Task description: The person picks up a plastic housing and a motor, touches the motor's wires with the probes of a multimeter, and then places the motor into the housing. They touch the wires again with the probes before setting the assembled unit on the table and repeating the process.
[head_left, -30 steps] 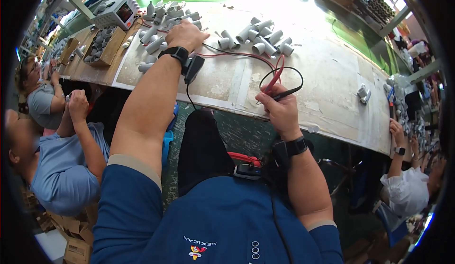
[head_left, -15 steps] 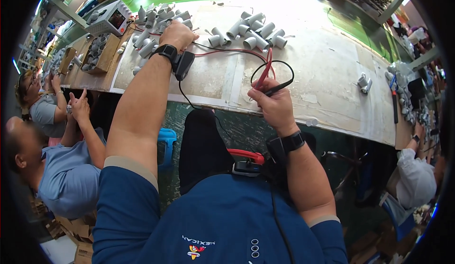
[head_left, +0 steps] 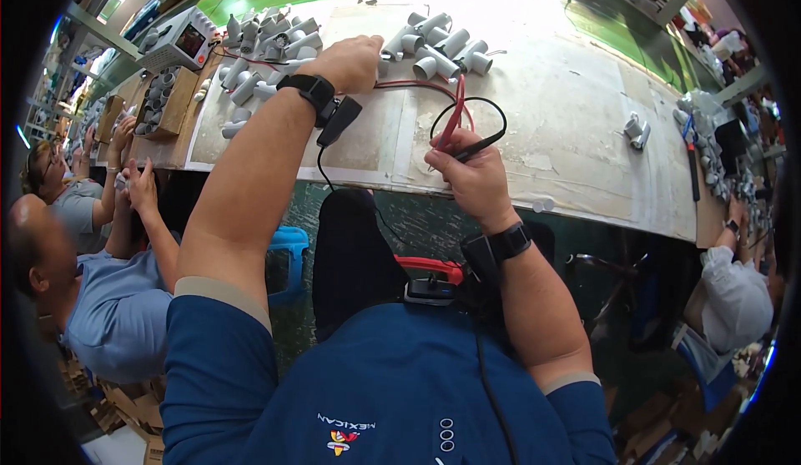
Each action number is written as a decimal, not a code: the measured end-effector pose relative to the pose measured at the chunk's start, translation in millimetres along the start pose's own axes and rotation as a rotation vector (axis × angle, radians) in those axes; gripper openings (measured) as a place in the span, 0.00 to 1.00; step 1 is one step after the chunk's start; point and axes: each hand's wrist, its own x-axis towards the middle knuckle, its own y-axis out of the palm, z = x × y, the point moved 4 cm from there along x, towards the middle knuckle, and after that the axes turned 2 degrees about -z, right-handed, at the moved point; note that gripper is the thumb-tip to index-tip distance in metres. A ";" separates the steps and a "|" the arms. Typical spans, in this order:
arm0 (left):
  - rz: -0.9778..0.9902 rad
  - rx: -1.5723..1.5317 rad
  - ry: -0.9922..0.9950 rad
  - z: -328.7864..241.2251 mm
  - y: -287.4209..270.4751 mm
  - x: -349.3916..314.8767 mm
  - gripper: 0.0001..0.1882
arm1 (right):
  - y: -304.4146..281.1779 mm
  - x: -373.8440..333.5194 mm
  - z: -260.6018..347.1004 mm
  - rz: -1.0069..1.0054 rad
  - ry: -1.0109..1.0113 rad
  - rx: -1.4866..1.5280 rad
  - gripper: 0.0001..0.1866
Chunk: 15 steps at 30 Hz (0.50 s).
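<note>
My right hand [head_left: 471, 173] is closed round a pair of test probes, one red [head_left: 456, 115] and one black [head_left: 484, 144], side by side above the table's near edge. Their red and black leads loop up and run left across the table. My left hand [head_left: 344, 65] reaches to the middle back of the table, its fingers curled over a grey tube-shaped part [head_left: 383, 70], mostly hidden by the hand. To its left lies a pile of similar grey parts [head_left: 271, 35]. Another group [head_left: 446, 48] lies to its right, some with short wires.
A white box-shaped instrument with a screen [head_left: 179, 41] stands at the left, beside a wooden box of grey parts [head_left: 171, 110]. One grey part [head_left: 637, 130] and a screwdriver-like tool [head_left: 692, 160] lie at the right. People work on both sides.
My left hand has moved right, from the left pile to a grey part in the middle. The right hand keeps both probes, almost in the same place.
</note>
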 end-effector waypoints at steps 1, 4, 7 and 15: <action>0.002 -0.002 -0.002 0.6 1.2 -1.4 0.37 | 0.8 0.9 1.0 0.001 0.002 -0.004 0.09; 0.005 -0.037 -0.160 1.4 -8.7 -8.3 0.31 | -0.2 0.4 0.6 -0.002 0.013 0.002 0.09; -0.121 -0.403 -0.272 1.3 -21.4 -31.8 0.26 | -2.7 -2.3 -1.1 -0.021 0.030 0.021 0.09; -0.269 -1.950 -0.238 -38.2 53.7 -122.2 0.25 | 1.8 2.8 -3.0 -0.042 0.057 0.052 0.09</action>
